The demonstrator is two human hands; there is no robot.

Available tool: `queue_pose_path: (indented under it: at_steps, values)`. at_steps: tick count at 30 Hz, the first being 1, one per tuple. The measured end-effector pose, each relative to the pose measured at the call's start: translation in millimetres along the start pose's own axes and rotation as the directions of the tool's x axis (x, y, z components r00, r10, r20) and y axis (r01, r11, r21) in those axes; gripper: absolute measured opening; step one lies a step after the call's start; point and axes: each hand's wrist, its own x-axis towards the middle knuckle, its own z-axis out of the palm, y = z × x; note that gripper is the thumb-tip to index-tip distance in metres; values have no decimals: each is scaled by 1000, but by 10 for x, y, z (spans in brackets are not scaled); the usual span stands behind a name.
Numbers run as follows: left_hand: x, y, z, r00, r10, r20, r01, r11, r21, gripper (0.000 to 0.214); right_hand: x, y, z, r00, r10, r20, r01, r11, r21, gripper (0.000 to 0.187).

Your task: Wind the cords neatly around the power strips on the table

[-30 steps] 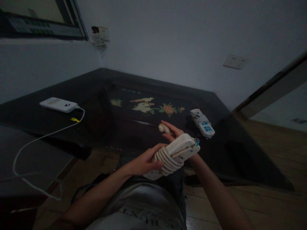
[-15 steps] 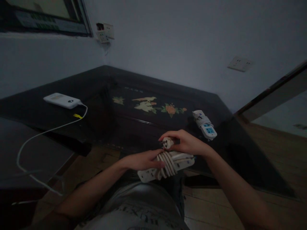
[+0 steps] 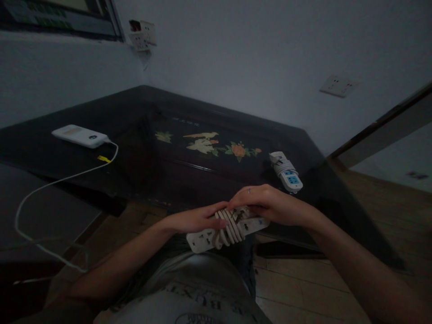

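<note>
A white power strip (image 3: 200, 241) is held in front of my belly, tilted up to the right, its cord (image 3: 230, 228) wound in several turns around the middle. My left hand (image 3: 199, 219) grips it from the left, thumb lying across the coils. Curved over the right half is my right hand (image 3: 261, 202), fingers closed on the plug (image 3: 242, 213) at the cord's end. The plug sits down against the strip beside the coils, partly hidden by the fingers.
On the dark table (image 3: 189, 184) lies a second power strip (image 3: 286, 172) with blue sockets and its cord wrapped. A white power bank (image 3: 80, 136) at the left trails a white cable (image 3: 50, 183) over the edge. Wall sockets (image 3: 339, 85) are at the back right.
My right hand has brought the plug down from above the coils to the strip's surface. My left hand keeps its hold. The whole view has shifted slightly.
</note>
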Motion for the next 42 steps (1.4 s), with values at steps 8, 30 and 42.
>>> queue_pose_path:
  at_steps: [8,30,42]
  values:
    - [-46,16,-47,972,-176,157,228,869,-440,46,-37,15,-97,997,-80,-19,77,992,-99,36]
    - [-38,63,76,993,-103,-55,74,919,-388,51,-67,-93,-83,999,-44,-16,35,930,-367,45]
    - [211,-25,185,878,120,-463,-237,950,-204,52,-73,150,1102,200,521,-830,116,828,548,54]
